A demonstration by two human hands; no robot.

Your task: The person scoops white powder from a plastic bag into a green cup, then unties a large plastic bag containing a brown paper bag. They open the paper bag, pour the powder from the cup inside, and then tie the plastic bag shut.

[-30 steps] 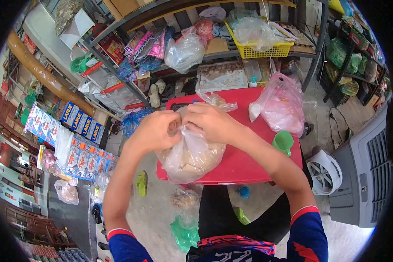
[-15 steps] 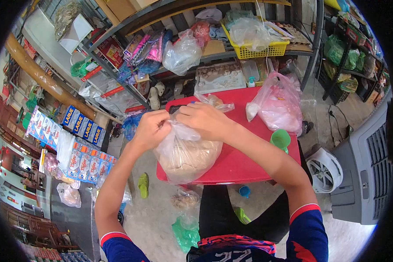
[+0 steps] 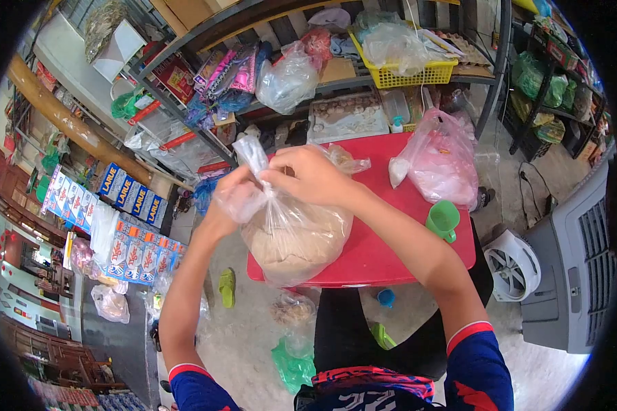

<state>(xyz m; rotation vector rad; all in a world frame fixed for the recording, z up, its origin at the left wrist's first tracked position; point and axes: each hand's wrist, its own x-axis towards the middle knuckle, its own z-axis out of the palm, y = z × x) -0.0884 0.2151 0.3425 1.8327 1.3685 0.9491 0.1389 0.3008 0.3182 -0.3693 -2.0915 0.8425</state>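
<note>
A clear plastic bag (image 3: 295, 243) full of a pale tan substance rests on the near left part of the red table (image 3: 397, 257). Its neck is gathered, and the loose plastic end sticks up between my hands. My left hand (image 3: 232, 195) grips the gathered plastic on the left, its fingers partly covered by a fold of the bag. On the other side, my right hand (image 3: 308, 175) pinches the neck with thumb and fingers. Behind it lies a small clear bag (image 3: 349, 163). A pink bag (image 3: 445, 161) and a green cup (image 3: 443, 218) stand farther right.
A metal shelf with a yellow basket (image 3: 411, 74) and several plastic bags stands behind the table. At right are a grey air cooler (image 3: 569, 253) and a white fan-like part (image 3: 511, 267). Stacked drink cartons (image 3: 140, 250) stand left. A green slipper (image 3: 227, 288) lies on the floor.
The bag's neck has been drawn together, and its loose end now rises above my fingers. My left hand has shifted left and down; my right hand has turned around the neck.
</note>
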